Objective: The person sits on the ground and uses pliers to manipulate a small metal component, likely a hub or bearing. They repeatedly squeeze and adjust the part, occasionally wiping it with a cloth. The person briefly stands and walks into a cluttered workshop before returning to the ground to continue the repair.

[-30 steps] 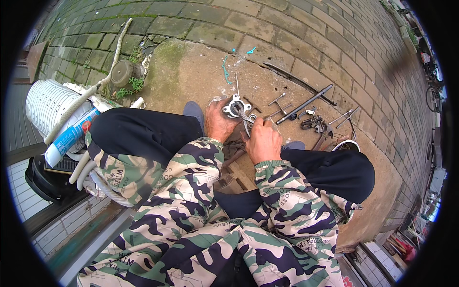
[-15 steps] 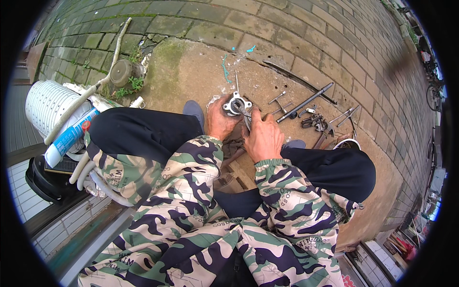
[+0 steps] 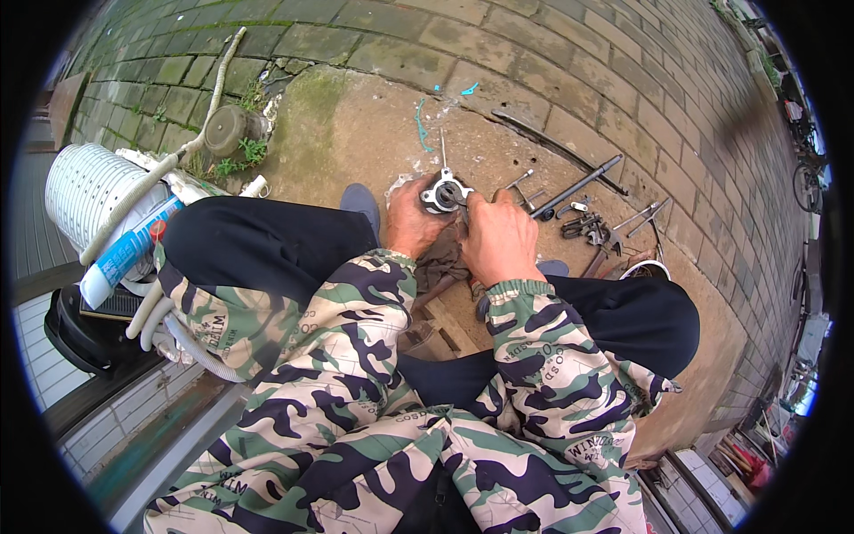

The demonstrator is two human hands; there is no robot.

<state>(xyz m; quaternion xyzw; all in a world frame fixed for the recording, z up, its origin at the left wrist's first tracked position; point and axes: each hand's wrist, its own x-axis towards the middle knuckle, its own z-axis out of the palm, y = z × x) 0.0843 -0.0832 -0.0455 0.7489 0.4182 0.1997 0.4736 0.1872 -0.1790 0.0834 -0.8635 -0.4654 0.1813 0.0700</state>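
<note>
My left hand (image 3: pixel 412 224) is wrapped round the left side of a silvery metal part (image 3: pixel 431 195) with several bolt lugs and a round dark bore. The part's open face is turned up. Closed at its right edge, my right hand (image 3: pixel 500 238) grips pliers (image 3: pixel 463 212); only a dark sliver of them shows between the fingers and the bore, and the handles are hidden in the palm. Under the hands hangs a dirty brown rag (image 3: pixel 443 254). A thin rod (image 3: pixel 443 147) shows just beyond the part.
On the concrete to the right lie a long black bar (image 3: pixel 578 187), T-handled wrenches (image 3: pixel 523 178), a cluster of dark tools (image 3: pixel 583 227) and a hammer (image 3: pixel 605 253). Teal scraps (image 3: pixel 422 125) lie ahead. At left are a white ribbed basket (image 3: pixel 84 191) and a pale hose (image 3: pixel 213 107).
My right hand has shifted slightly right and turned, so the pliers that showed plainly over the part are now mostly hidden. The bore shows more openly; the left hand keeps its hold.
</note>
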